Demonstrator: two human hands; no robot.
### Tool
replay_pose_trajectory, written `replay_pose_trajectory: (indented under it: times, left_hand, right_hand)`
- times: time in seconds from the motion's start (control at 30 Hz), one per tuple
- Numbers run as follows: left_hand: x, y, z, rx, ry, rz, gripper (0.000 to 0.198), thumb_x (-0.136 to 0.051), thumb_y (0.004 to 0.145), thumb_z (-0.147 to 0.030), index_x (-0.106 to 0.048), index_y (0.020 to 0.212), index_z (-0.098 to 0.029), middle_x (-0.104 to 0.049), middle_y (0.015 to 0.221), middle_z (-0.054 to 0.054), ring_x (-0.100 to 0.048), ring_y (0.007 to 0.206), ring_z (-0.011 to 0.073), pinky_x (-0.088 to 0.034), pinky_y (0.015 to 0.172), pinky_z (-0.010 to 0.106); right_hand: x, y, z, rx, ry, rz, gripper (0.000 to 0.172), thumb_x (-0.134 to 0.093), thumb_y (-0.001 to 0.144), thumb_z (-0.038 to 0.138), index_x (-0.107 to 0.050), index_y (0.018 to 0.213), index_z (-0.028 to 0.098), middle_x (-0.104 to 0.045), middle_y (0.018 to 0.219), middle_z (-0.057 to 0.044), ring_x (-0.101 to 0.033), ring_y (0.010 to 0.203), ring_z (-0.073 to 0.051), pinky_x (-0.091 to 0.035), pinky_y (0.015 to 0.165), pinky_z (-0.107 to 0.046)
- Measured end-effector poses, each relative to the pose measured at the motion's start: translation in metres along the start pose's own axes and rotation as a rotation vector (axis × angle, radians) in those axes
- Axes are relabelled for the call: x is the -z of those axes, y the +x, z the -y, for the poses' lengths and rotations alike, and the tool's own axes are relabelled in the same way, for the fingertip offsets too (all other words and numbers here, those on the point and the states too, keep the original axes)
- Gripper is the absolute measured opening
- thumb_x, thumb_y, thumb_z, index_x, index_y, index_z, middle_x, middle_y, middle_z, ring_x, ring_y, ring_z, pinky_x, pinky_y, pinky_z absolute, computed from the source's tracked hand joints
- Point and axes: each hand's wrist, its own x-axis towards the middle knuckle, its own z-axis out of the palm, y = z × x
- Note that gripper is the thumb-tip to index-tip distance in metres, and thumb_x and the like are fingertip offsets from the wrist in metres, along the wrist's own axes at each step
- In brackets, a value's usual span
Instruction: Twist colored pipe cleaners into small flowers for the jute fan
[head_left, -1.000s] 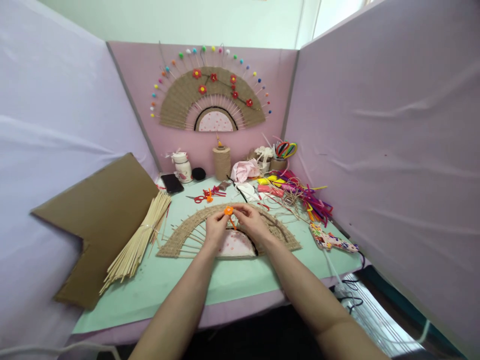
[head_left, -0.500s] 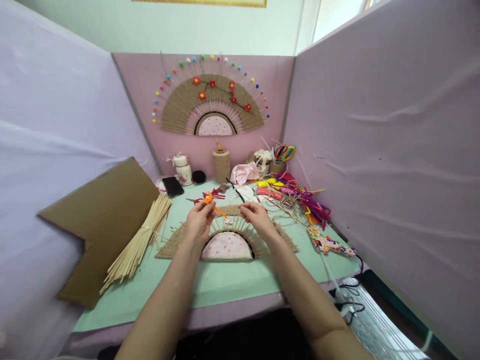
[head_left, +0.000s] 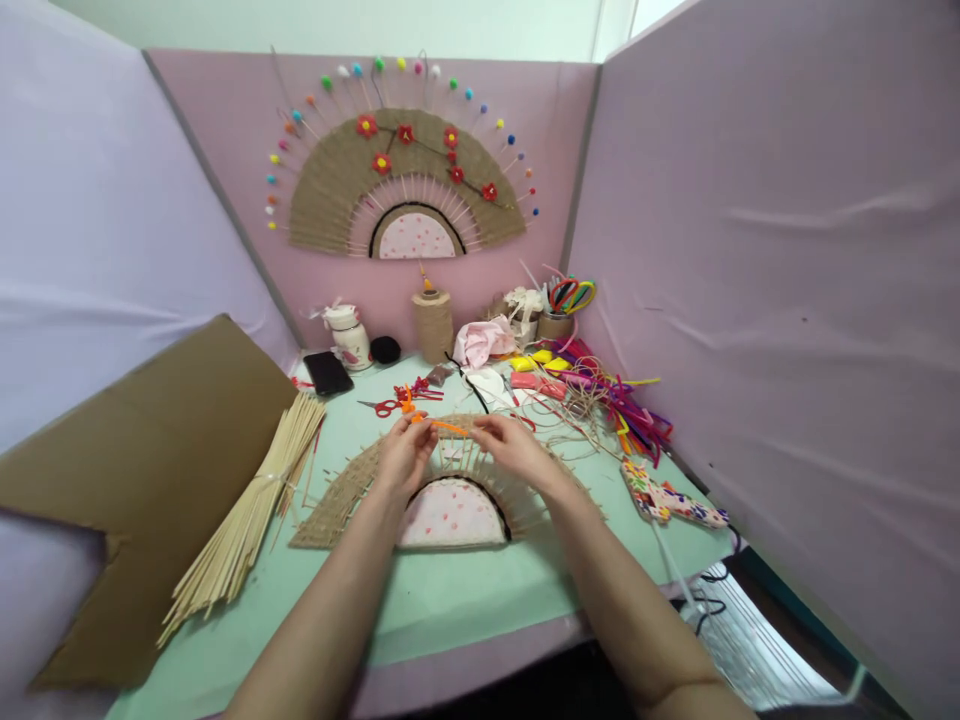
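Observation:
An orange pipe cleaner is stretched between my two hands above the table. My left hand pinches its bent, looped end, which sticks up past the fingertips. The fingers of my right hand are closed on the straight end. Beneath both hands lies a half-round woven twine fan on thin sticks, with a pink-dotted half circle edged in black. My forearms cover parts of the fan. Just beyond my left hand are red-handled scissors and red bent pipe cleaners.
A bundle of sticks and brown cardboard lie left. Behind stand a twine spool, a white bottle and a phone. Coloured pipe cleaners and a flower-patterned glue gun lie right. A finished fan hangs behind.
My right hand has closed on the free end of the orange pipe cleaner, which now runs straight across between my hands. The head view has shifted slightly closer and downward.

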Motion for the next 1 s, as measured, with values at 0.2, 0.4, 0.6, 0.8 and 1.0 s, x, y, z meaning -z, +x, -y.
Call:
replay_pose_trajectory:
  times: [0.2,0.4,0.6,0.8,1.0]
  left_hand:
    - [0.019,0.017,-0.005,0.012,-0.022,-0.029,0.024,-0.069,0.066,-0.012,-0.061,0.088,-0.016,-0.057,0.07,-0.001,-0.056,0.06,0.0047,-0.046,0.057,0.014]
    - [0.027,0.013,-0.01,0.024,-0.092,-0.021,0.025,-0.073,0.062,-0.015,-0.064,0.085,-0.016,-0.06,0.076,0.0,-0.054,0.061,0.0049,-0.045,0.054,0.014]
    - [0.03,0.016,-0.008,0.122,-0.155,-0.163,0.012,-0.063,0.069,-0.003,-0.065,0.071,-0.015,-0.06,0.075,0.003,-0.057,0.066,0.0078,-0.051,0.059,0.014]
    - [0.026,0.014,-0.009,0.221,-0.239,-0.248,0.017,-0.052,0.079,0.0,-0.066,0.077,-0.01,-0.062,0.081,0.006,-0.06,0.069,0.0084,-0.054,0.061,0.015]
    - [0.019,0.011,-0.014,0.331,-0.281,-0.328,0.02,-0.044,0.085,-0.005,-0.064,0.08,-0.008,-0.063,0.086,0.008,-0.062,0.072,0.0098,-0.057,0.062,0.017]
  right_hand:
    - [0.076,0.048,-0.002,-0.091,-0.497,-0.116,0.015,-0.06,0.077,0.029,-0.069,0.08,0.018,-0.067,0.07,-0.005,-0.057,0.063,-0.017,-0.039,0.064,-0.029]
    - [0.08,0.123,-0.003,-0.122,-0.752,0.068,0.015,-0.06,0.077,0.026,-0.071,0.079,0.017,-0.069,0.073,-0.006,-0.058,0.063,-0.017,-0.037,0.062,-0.026]
    - [0.113,0.184,0.021,-0.096,-1.011,0.011,0.017,-0.059,0.078,0.026,-0.071,0.077,0.014,-0.069,0.072,-0.009,-0.057,0.061,-0.015,-0.034,0.056,-0.024]
    - [0.196,0.209,0.061,-0.259,-1.314,-0.132,0.02,-0.054,0.08,0.024,-0.071,0.085,0.016,-0.069,0.077,-0.009,-0.058,0.063,-0.015,-0.033,0.054,-0.024]
    - [0.232,0.219,0.037,-0.281,-1.396,-0.167,0.019,-0.054,0.08,0.024,-0.07,0.087,0.017,-0.069,0.082,-0.011,-0.062,0.072,-0.02,-0.038,0.06,-0.026]
